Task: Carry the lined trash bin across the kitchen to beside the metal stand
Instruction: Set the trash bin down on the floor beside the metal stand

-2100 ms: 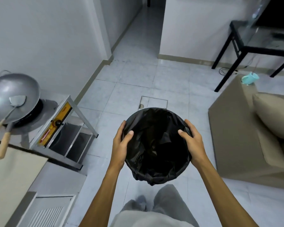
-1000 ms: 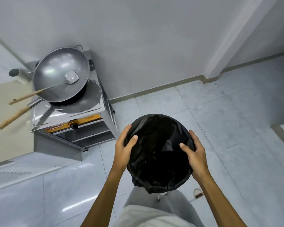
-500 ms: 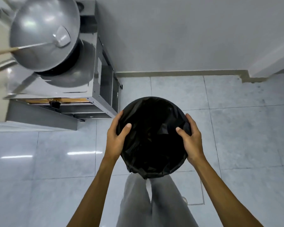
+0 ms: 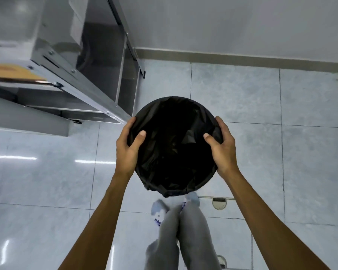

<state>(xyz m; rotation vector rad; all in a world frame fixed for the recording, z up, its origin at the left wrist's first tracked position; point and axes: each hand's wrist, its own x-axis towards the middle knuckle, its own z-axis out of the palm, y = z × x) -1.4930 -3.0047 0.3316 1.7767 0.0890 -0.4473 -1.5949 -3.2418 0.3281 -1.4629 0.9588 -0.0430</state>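
Observation:
The round trash bin (image 4: 174, 145), lined with a black plastic bag, sits in the middle of the head view, seen from straight above. My left hand (image 4: 128, 147) grips its left rim with the thumb inside the liner. My right hand (image 4: 221, 148) grips the right rim the same way. The metal stand (image 4: 90, 61), a shiny steel frame with open shelves, stands at the upper left. Its near right corner leg is just beside the bin's upper left edge. The bin's body and base are hidden under its mouth.
A white wall with a grey skirting strip (image 4: 242, 60) runs across the top. Pale floor tiles (image 4: 310, 162) spread to the right and left of the bin. My grey-trousered legs (image 4: 180, 236) are below the bin, and a floor drain (image 4: 220, 201) lies by my right foot.
I have turned from the hallway toward the wall and stepped up to the stand. The wok on top has slid out of view and the bin, held throughout, now sits by the stand's corner.

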